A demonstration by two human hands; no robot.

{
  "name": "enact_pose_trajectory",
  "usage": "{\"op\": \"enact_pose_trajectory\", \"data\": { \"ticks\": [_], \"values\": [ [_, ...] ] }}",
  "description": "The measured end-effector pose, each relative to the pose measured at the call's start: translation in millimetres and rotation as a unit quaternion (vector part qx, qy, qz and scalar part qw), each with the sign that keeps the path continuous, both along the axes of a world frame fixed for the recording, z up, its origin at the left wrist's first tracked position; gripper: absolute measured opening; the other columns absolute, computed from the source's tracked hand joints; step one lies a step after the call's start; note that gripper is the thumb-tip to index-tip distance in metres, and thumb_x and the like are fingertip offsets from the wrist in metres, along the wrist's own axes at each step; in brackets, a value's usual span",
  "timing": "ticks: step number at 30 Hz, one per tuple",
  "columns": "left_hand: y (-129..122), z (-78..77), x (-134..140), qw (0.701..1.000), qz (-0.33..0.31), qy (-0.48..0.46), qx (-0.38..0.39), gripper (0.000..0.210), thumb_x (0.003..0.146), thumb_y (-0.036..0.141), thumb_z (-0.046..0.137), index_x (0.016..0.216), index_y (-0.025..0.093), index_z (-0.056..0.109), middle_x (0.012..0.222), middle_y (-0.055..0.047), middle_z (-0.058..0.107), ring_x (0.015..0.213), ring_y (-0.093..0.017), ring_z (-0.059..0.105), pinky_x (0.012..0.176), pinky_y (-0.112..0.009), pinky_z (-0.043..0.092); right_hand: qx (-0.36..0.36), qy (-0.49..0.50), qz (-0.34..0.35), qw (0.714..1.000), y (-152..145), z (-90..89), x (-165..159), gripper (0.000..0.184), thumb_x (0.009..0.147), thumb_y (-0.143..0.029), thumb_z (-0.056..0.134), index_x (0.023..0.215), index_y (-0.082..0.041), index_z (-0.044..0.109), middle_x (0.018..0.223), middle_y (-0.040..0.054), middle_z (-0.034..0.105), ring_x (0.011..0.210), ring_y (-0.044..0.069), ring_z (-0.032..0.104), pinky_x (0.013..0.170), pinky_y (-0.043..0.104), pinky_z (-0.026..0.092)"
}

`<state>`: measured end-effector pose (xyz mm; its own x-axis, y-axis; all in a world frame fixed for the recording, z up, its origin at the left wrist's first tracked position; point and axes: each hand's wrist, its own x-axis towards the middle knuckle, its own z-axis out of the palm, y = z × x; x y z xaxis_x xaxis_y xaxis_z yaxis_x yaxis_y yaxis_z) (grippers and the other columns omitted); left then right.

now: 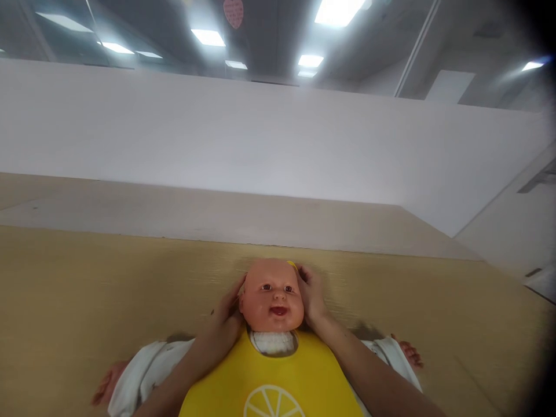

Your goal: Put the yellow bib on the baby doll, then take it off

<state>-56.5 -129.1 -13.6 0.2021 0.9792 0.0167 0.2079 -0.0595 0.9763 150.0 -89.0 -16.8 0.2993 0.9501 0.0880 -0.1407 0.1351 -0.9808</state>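
A baby doll (pixel 271 295) lies on its back, face up, its arms in white sleeves spread to both sides. Over its chest lies a yellow bib (pixel 269 376) with a white citrus-slice print, its neck opening around a white collar (pixel 273 343). My left hand (pixel 230 310) curls in beside the doll's head, its fingertips mostly hidden behind the head; what they grip cannot be seen. On the other side, my right hand (pixel 313 295) has its fingers bent at the head, closed by a bit of the bib's yellow strap (pixel 292 265) showing at the crown.
The doll rests on a light wood-coloured tabletop (pixel 87 289). Beyond its back edge runs a pale ledge (pixel 217 214), then a white partition (pixel 208 133) with glass above it. A pink heart-shaped note (pixel 233 13) is on the glass.
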Motion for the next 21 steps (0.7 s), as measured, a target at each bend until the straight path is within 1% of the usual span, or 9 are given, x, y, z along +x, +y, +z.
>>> {"op": "enact_pose_trajectory", "data": {
  "ticks": [4, 7, 11, 14, 17, 21],
  "values": [
    [-0.4, 1.9, 0.8, 1.0, 0.014, -0.006, 0.008, 0.066, 0.078, 0.028, 0.054, 0.142, 0.019, 0.041, 0.137, -0.01, 0.056, 0.128, -0.029, 0.049, 0.109, -0.048, 0.036, 0.001, -0.015, 0.003, 1.0, -0.3, 2.6, 1.0, 0.027, 0.069, -0.042, 0.064, 0.067, -0.015, 0.058, 0.067, 0.0, 0.055, 0.066, 0.013, 0.046, 0.059, 0.023, 0.04],
    [-0.2, 1.2, 0.9, 1.0, 0.019, 0.005, 0.021, 0.063, 0.078, 0.028, 0.055, 0.14, 0.02, 0.044, 0.135, -0.009, 0.057, 0.127, -0.028, 0.05, 0.109, -0.047, 0.036, 0.005, -0.024, 0.001, 1.0, -1.7, 5.9, 1.2, 0.028, 0.07, -0.042, 0.063, 0.067, -0.015, 0.06, 0.068, 0.0007, 0.057, 0.067, 0.013, 0.047, 0.06, 0.024, 0.04],
    [-2.2, 3.2, 1.8, 1.0, 0.015, -0.005, 0.019, 0.063, 0.079, 0.027, 0.053, 0.141, 0.019, 0.043, 0.135, -0.01, 0.057, 0.124, -0.028, 0.053, 0.106, -0.044, 0.041, 0.009, -0.033, 0.002, 0.999, -3.0, 9.5, 1.0, 0.028, 0.07, -0.042, 0.062, 0.068, -0.014, 0.062, 0.067, 0.0012, 0.059, 0.066, 0.014, 0.049, 0.061, 0.025, 0.04],
    [-3.6, 5.7, 2.3, 1.0, 0.018, 0.0, 0.017, 0.063, 0.078, 0.026, 0.052, 0.14, 0.019, 0.045, 0.133, -0.009, 0.059, 0.124, -0.028, 0.053, 0.105, -0.044, 0.042, 0.019, -0.064, 0.002, 0.998, -3.9, 12.7, 2.0, 0.028, 0.071, -0.041, 0.06, 0.066, -0.014, 0.062, 0.066, 0.0014, 0.059, 0.065, 0.014, 0.049, 0.061, 0.025, 0.039],
    [-4.0, 6.9, 2.6, 0.999, 0.028, 0.009, 0.023, 0.062, 0.075, 0.025, 0.053, 0.137, 0.019, 0.048, 0.129, -0.01, 0.062, 0.121, -0.028, 0.056, 0.103, -0.044, 0.043, 0.028, -0.115, -0.001, 0.993, -4.9, 14.9, 3.9, 0.029, 0.072, -0.041, 0.058, 0.065, -0.013, 0.062, 0.064, 0.002, 0.06, 0.064, 0.015, 0.05, 0.059, 0.025, 0.038],
    [-6.1, 9.4, 2.7, 0.999, 0.036, 0.024, 0.018, 0.062, 0.075, 0.024, 0.053, 0.137, 0.019, 0.049, 0.125, -0.009, 0.064, 0.117, -0.029, 0.058, 0.1, -0.044, 0.045, 0.029, -0.148, 0.003, 0.989, -4.2, 11.3, 6.5, 0.029, 0.074, -0.041, 0.058, 0.067, -0.014, 0.065, 0.068, 0.0029, 0.064, 0.065, 0.016, 0.052, 0.058, 0.025, 0.038]
  ]
}}
